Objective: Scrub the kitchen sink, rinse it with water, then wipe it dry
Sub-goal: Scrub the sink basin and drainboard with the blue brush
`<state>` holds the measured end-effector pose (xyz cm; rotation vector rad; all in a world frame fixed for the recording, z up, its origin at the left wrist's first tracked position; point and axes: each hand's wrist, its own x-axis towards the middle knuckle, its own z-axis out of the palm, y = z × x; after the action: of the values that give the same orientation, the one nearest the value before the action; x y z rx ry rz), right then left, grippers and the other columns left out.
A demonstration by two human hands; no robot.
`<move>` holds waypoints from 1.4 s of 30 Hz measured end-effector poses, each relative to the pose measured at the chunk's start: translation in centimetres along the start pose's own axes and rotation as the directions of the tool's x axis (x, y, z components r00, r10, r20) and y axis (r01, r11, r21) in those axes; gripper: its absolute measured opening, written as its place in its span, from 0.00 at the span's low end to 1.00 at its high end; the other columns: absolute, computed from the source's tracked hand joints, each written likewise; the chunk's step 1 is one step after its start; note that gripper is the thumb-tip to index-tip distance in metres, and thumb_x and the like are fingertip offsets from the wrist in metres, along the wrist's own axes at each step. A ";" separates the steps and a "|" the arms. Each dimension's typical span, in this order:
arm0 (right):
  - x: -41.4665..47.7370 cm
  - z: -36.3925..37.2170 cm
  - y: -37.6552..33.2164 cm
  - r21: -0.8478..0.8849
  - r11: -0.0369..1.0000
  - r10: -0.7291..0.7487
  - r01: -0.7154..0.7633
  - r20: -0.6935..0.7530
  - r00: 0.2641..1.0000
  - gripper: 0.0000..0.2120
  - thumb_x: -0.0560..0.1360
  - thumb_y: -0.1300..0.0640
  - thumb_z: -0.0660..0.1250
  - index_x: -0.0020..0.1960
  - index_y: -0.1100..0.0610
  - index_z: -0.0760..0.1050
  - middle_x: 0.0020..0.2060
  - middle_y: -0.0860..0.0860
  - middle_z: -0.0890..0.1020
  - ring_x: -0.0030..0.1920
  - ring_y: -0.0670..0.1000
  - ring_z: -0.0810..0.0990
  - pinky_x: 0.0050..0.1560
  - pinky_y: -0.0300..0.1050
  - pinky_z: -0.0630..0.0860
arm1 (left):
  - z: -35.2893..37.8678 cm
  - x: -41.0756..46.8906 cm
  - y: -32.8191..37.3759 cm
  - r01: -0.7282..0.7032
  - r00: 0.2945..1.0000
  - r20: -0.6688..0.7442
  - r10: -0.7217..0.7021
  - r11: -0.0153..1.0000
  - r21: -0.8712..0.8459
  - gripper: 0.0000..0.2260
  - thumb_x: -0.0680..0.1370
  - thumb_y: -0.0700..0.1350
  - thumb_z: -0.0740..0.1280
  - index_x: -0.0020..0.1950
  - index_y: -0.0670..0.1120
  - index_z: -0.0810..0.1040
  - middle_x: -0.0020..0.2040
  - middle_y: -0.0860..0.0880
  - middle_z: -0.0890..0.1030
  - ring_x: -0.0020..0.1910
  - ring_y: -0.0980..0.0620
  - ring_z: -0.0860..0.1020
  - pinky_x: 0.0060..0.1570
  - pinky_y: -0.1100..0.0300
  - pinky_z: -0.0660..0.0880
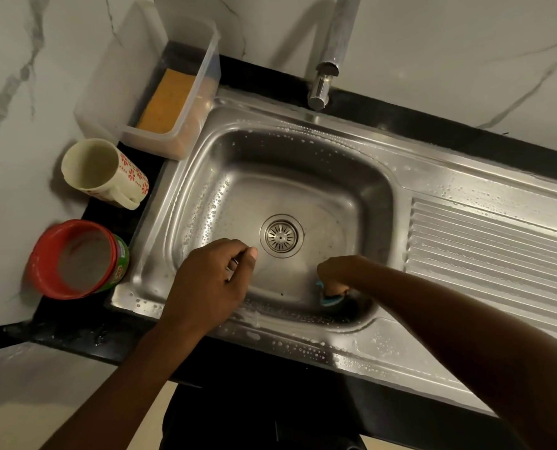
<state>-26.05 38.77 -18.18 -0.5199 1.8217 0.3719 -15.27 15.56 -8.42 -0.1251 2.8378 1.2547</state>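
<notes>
Dim, warm indoor light, murky overall. Soft glare on the ribbed steel drainboard [485, 241] and the chrome tap spout [322, 82]. Broad, soft-edged shadows thrown leftward on the white marbled wall [433, 43], so source off to the right. Deepest shade in near right corner of the stainless steel sink basin [303, 151], half swallowing the blue scrub pad [330, 300] gripped by the right hand [335, 274]. Wide-angle bowing of the black counter edge [76, 336]. Slight smear on the red-rimmed round plastic tub [76, 258].
</notes>
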 end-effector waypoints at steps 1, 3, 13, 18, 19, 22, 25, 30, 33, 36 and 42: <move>-0.2 0.0 0.0 -0.025 1.000 0.013 -0.014 -0.012 1.000 0.18 0.77 0.53 0.72 0.64 0.58 0.78 0.48 0.50 0.77 0.49 0.52 0.78 0.60 0.50 0.79 | -0.1 0.0 0.0 -0.004 1.000 -0.001 0.004 1.000 0.001 0.14 0.83 0.55 0.62 0.45 0.50 0.81 0.38 0.56 0.80 0.40 0.55 0.80 0.40 0.53 0.79; -0.9 -0.6 0.0 -0.120 0.993 0.011 -0.014 -0.024 1.000 0.20 0.77 0.52 0.73 0.66 0.56 0.76 0.50 0.49 0.77 0.51 0.52 0.77 0.56 0.49 0.77 | -0.2 -0.1 0.0 -0.010 1.000 -0.002 0.010 1.000 0.004 0.14 0.83 0.54 0.62 0.45 0.50 0.81 0.38 0.56 0.80 0.40 0.55 0.80 0.39 0.53 0.79; -2.6 -3.8 1.5 -0.451 0.866 0.081 -0.216 -0.301 0.950 0.14 0.81 0.57 0.67 0.66 0.53 0.78 0.64 0.50 0.81 0.63 0.54 0.81 0.52 0.47 0.73 | -0.6 -2.0 -0.2 -0.026 1.000 -0.002 0.026 1.000 0.014 0.13 0.85 0.53 0.63 0.45 0.50 0.81 0.37 0.57 0.79 0.38 0.57 0.80 0.37 0.63 0.76; -4.5 -3.3 -0.5 -0.362 0.928 0.072 -0.090 -0.061 0.995 0.18 0.75 0.45 0.76 0.60 0.50 0.77 0.53 0.46 0.81 0.54 0.51 0.80 0.47 0.48 0.72 | -0.3 -3.0 0.0 -0.016 1.000 -0.014 0.016 1.000 0.003 0.14 0.84 0.55 0.63 0.45 0.49 0.81 0.36 0.55 0.79 0.37 0.55 0.79 0.37 0.56 0.78; -4.7 -3.1 -1.0 -0.357 0.931 0.076 -0.074 -0.010 0.997 0.15 0.74 0.44 0.76 0.55 0.50 0.78 0.49 0.44 0.82 0.50 0.49 0.80 0.46 0.46 0.72 | -0.2 -3.2 0.0 -0.013 1.000 -0.018 0.013 1.000 -0.001 0.14 0.85 0.54 0.63 0.45 0.49 0.81 0.36 0.55 0.79 0.37 0.55 0.79 0.38 0.56 0.78; -5.8 -4.7 -1.2 -0.357 0.923 0.169 -0.144 0.040 0.985 0.13 0.74 0.41 0.76 0.47 0.50 0.79 0.41 0.41 0.82 0.42 0.46 0.80 0.46 0.43 0.72 | 0.1 -3.5 0.2 -0.005 1.000 -0.024 0.005 1.000 0.000 0.16 0.85 0.55 0.62 0.45 0.49 0.81 0.36 0.55 0.79 0.37 0.55 0.79 0.38 0.54 0.78; -6.7 -6.7 0.1 -0.473 0.847 0.218 -0.243 -0.108 0.970 0.17 0.73 0.42 0.77 0.57 0.49 0.79 0.54 0.46 0.82 0.56 0.51 0.81 0.55 0.48 0.73 | 0.2 -3.9 0.3 0.002 1.000 -0.020 -0.003 1.000 -0.024 0.16 0.84 0.56 0.61 0.46 0.49 0.81 0.37 0.55 0.80 0.38 0.55 0.80 0.39 0.53 0.79; -6.2 -5.6 1.1 -0.418 0.883 0.118 -0.216 -0.247 0.962 0.23 0.74 0.49 0.77 0.66 0.55 0.77 0.60 0.51 0.81 0.61 0.55 0.81 0.49 0.49 0.73 | 0.1 -4.2 0.4 0.024 0.999 -0.025 -0.025 0.999 -0.042 0.14 0.84 0.55 0.62 0.45 0.51 0.81 0.37 0.55 0.80 0.38 0.54 0.80 0.40 0.52 0.79; -5.4 -3.4 -0.6 -0.351 0.927 0.085 -0.131 -0.143 0.986 0.26 0.74 0.48 0.77 0.68 0.54 0.75 0.62 0.50 0.80 0.62 0.55 0.80 0.50 0.50 0.73 | -0.1 -4.3 0.4 0.037 0.999 -0.028 -0.038 0.999 -0.037 0.13 0.85 0.53 0.64 0.44 0.50 0.81 0.37 0.55 0.80 0.39 0.55 0.80 0.40 0.52 0.79; -5.3 -2.0 -1.4 -0.259 0.964 0.045 -0.063 -0.076 0.996 0.24 0.75 0.48 0.76 0.67 0.55 0.75 0.58 0.49 0.81 0.57 0.53 0.81 0.49 0.49 0.76 | -0.5 -4.2 0.6 0.040 0.998 -0.039 -0.041 0.999 -0.023 0.12 0.84 0.51 0.65 0.44 0.50 0.81 0.37 0.55 0.80 0.39 0.56 0.80 0.40 0.54 0.79; -6.7 -2.8 1.4 0.229 0.971 0.048 -0.066 0.086 0.995 0.13 0.78 0.52 0.73 0.39 0.60 0.79 0.27 0.50 0.77 0.24 0.47 0.71 0.26 0.36 0.69 | -2.0 -4.2 1.4 0.023 0.998 -0.059 -0.023 1.000 -0.001 0.11 0.84 0.51 0.66 0.44 0.50 0.81 0.37 0.55 0.80 0.38 0.55 0.80 0.39 0.53 0.79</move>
<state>-27.34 39.65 -10.92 -0.2870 1.7763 0.2118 -11.18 15.30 -5.80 -0.1969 2.8764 1.2680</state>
